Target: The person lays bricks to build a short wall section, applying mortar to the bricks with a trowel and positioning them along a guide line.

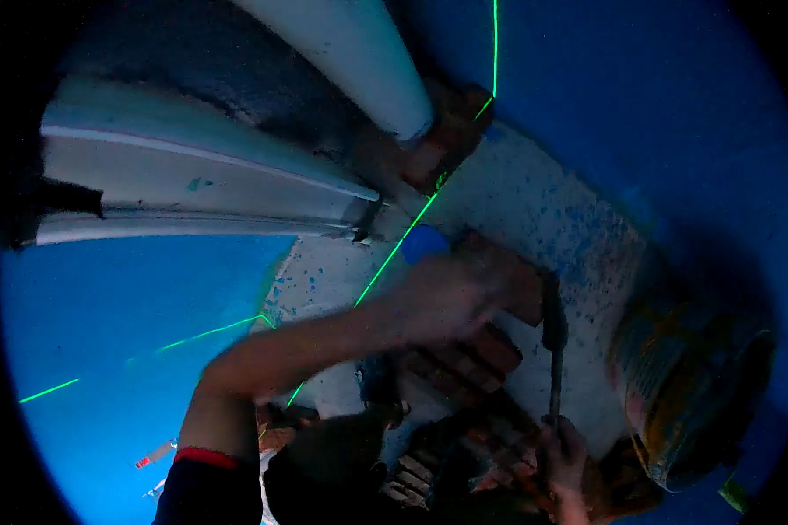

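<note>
My left hand (460, 293) grips a reddish brick (521, 284), its fingers partly lost in shadow. My right hand (565, 455) is closed on the handle of a long, dark tool (556, 376), whose broader upper end is at the brick's right side; I cannot tell whether they touch. Just beyond my left hand is a round blue object (423, 241). Several more bricks (490, 350) lie below the held one, on or beside a pale, blue-speckled surface (587, 227).
Large pale pipes or channels (341, 61) run at upper left, ending near brickwork (433, 149). Blue walls (674, 105) flank the work area. Green laser lines (398, 245) cross it. A stained bucket-like container (674, 411) is at right. Dark objects (324, 464) crowd the bottom.
</note>
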A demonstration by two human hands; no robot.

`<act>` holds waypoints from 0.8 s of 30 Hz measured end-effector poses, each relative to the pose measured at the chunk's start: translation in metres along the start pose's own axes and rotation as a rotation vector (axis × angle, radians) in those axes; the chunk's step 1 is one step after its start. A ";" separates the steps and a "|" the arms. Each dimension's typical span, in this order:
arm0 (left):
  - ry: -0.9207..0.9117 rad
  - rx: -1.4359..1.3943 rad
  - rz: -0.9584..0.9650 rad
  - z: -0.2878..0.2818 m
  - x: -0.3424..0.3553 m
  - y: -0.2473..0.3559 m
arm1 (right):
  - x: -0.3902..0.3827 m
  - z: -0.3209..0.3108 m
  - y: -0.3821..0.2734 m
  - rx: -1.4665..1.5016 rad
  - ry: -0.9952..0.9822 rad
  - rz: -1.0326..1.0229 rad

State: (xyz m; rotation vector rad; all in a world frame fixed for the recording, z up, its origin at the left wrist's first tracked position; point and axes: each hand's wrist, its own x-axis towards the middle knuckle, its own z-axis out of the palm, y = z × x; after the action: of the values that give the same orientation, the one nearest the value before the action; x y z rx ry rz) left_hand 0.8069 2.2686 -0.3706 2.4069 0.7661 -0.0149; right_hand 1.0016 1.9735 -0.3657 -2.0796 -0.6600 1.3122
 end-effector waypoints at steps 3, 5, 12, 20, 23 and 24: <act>-0.010 0.015 0.035 0.036 -0.067 0.017 | 0.017 -0.001 -0.023 0.148 -0.149 0.063; -0.135 -0.100 -0.161 0.054 -0.084 0.006 | 0.028 -0.005 -0.008 0.047 -0.149 0.064; -0.115 -0.513 -0.605 0.078 -0.088 0.001 | 0.055 0.020 -0.066 0.136 -0.159 0.105; 0.318 -0.328 -0.536 0.031 -0.040 -0.062 | 0.130 0.057 -0.067 1.248 -0.470 0.539; 0.432 -0.237 -0.686 -0.013 -0.004 -0.110 | 0.159 0.082 -0.078 1.615 -0.837 0.504; 0.434 -0.234 -0.719 -0.020 0.009 -0.124 | 0.168 0.085 -0.086 1.615 -0.834 0.488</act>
State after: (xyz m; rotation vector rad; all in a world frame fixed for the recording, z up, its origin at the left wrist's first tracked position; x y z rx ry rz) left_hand 0.7452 2.3647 -0.4232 1.8170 1.6927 0.2980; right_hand 0.9813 2.1662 -0.4390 -0.3162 0.6093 1.9236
